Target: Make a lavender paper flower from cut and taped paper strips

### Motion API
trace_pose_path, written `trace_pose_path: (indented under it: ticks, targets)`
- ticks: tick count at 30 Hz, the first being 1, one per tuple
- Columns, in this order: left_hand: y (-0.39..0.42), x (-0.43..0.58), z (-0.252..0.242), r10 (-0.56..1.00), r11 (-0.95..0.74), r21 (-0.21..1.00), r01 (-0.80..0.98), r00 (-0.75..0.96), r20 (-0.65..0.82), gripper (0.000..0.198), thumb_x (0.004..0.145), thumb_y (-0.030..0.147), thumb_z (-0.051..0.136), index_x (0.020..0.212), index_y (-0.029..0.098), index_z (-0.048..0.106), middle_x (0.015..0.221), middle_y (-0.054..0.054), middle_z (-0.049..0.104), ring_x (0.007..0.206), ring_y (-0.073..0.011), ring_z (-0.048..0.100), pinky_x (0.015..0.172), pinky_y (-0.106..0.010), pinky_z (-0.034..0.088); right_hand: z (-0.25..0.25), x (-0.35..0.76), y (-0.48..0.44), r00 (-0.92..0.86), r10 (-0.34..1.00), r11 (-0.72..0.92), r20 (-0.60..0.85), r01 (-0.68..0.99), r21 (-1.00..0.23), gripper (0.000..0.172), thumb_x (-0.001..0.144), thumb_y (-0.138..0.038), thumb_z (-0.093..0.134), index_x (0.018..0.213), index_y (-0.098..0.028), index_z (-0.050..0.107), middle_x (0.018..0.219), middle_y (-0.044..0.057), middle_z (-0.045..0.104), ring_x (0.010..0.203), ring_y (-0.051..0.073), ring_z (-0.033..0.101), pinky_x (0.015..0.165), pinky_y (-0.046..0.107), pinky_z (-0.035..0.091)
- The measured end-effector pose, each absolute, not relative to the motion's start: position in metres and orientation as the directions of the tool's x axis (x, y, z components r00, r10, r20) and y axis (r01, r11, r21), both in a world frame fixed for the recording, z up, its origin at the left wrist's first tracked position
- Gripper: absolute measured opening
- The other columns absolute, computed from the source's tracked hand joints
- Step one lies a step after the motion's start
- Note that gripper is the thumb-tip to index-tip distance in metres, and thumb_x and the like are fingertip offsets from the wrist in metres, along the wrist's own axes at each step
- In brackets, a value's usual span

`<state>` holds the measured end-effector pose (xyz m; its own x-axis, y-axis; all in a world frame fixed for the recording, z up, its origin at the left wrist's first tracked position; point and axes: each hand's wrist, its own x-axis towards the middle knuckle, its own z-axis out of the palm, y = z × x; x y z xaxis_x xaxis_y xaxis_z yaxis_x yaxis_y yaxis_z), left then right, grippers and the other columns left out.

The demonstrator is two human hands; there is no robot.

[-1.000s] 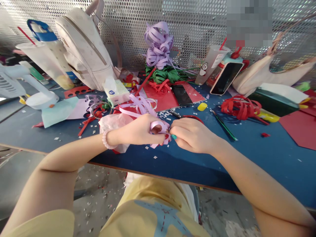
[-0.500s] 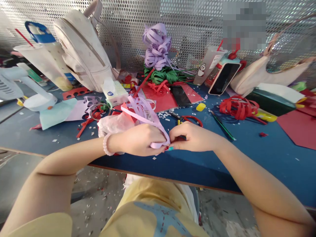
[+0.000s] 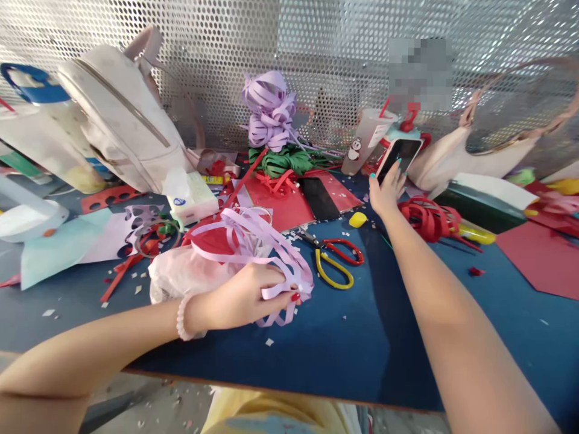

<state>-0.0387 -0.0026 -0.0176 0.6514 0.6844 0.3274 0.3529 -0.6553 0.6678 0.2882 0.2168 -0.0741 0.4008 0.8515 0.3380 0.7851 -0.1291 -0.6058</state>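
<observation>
My left hand (image 3: 246, 295), with a pink beaded bracelet at the wrist, is closed on a bunch of looped lilac paper strips (image 3: 289, 253). The loops spread past its fingertips and over a crumpled white plastic bag (image 3: 181, 271). My right hand (image 3: 388, 190) reaches out to a smartphone (image 3: 400, 158) propped upright against a cup. Its fingers are apart, with one fingertip on the dark screen and the thumb beside the left edge. Red-and-yellow-handled scissors (image 3: 337, 259) lie on the table between my hands.
A lilac and green paper-strip bundle (image 3: 271, 114) stands at the back on red paper. A second phone (image 3: 319, 199) lies flat there. Red paper loops (image 3: 427, 217) sit near my right forearm. A tissue pack (image 3: 192, 199) and a backpack (image 3: 122, 114) are at left.
My right hand has left the lilac strips and moved forward and right to the propped phone. My left hand still holds the strips, which now hang looser. The scissors are uncovered.
</observation>
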Motion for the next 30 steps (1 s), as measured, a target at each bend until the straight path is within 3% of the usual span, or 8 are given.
trace_pose_path:
  ticks: [4,10,15,22,26,28,30]
  targets:
    - [0.001,-0.039,-0.017,0.709,-0.592,0.718,0.366,0.661,0.247,0.026,0.086,0.018,0.053,0.06,0.014,0.054,0.055,0.001,0.056,0.05,-0.0086,0.05,0.049,-0.02,0.038,-0.083,0.295,0.226,0.394,0.853,-0.11,0.343,0.778,-0.619,0.073,0.083,-0.045,0.033,0.147,-0.017,0.013,0.153,0.017,0.02,0.142,0.036,0.01,0.105,0.069,0.014]
    - [0.001,-0.035,-0.011,0.698,-0.501,0.824,0.264,0.687,0.204,0.01,0.081,0.011,0.057,0.072,0.013,0.061,0.067,0.0,0.064,0.057,-0.0086,0.057,0.052,-0.017,0.043,-0.073,0.289,0.223,0.284,0.842,0.011,0.459,0.84,-0.542,0.077,0.079,-0.035,0.038,0.147,-0.014,0.009,0.154,0.014,0.017,0.143,0.031,0.014,0.113,0.056,0.012]
    - [-0.003,-0.034,-0.011,0.707,-0.601,0.741,0.299,0.631,0.319,0.019,0.074,0.011,0.061,0.059,0.015,0.051,0.055,0.004,0.051,0.049,-0.0066,0.043,0.048,-0.019,0.036,-0.067,0.274,0.216,0.154,0.889,0.081,0.432,0.875,-0.478,0.077,0.078,-0.032,0.042,0.147,-0.013,0.013,0.155,0.015,0.015,0.144,0.03,0.01,0.113,0.055,0.014]
    - [-0.007,-0.037,-0.009,0.634,-0.647,0.718,0.258,0.704,0.319,0.024,0.085,0.01,0.047,0.062,0.015,0.05,0.06,0.0,0.055,0.052,-0.0081,0.05,0.051,-0.019,0.038,-0.07,0.278,0.215,0.176,0.899,0.054,0.4,0.863,-0.503,0.076,0.075,-0.029,0.048,0.144,-0.015,0.02,0.152,0.016,0.024,0.142,0.032,0.015,0.111,0.059,0.016]
    - [-0.006,-0.036,-0.015,0.683,-0.645,0.693,0.322,0.65,0.333,0.025,0.086,0.018,0.052,0.061,0.015,0.05,0.056,0.001,0.053,0.053,-0.0096,0.047,0.052,-0.022,0.038,-0.064,0.262,0.189,0.023,0.87,0.262,0.493,0.826,-0.5,0.055,0.075,-0.023,0.048,0.128,-0.014,0.042,0.136,0.019,0.046,0.131,0.029,0.039,0.109,0.05,0.03]
    - [-0.004,-0.036,-0.018,0.732,-0.62,0.692,0.37,0.591,0.34,0.027,0.084,0.02,0.055,0.059,0.016,0.048,0.053,0.002,0.049,0.053,-0.0098,0.045,0.052,-0.022,0.036,-0.054,0.246,0.161,-0.067,0.782,0.456,0.619,0.74,-0.495,0.036,0.08,-0.022,0.043,0.115,-0.018,0.048,0.115,0.014,0.058,0.11,0.024,0.055,0.095,0.044,0.044]
    - [-0.004,-0.035,-0.019,0.772,-0.587,0.702,0.404,0.542,0.333,0.026,0.083,0.018,0.055,0.058,0.016,0.047,0.054,0.002,0.048,0.054,-0.0098,0.044,0.053,-0.022,0.036,-0.041,0.228,0.125,-0.224,0.638,0.662,0.737,0.648,-0.376,0.017,0.085,-0.021,0.041,0.099,-0.021,0.052,0.093,0.008,0.061,0.088,0.021,0.059,0.079,0.038,0.049]
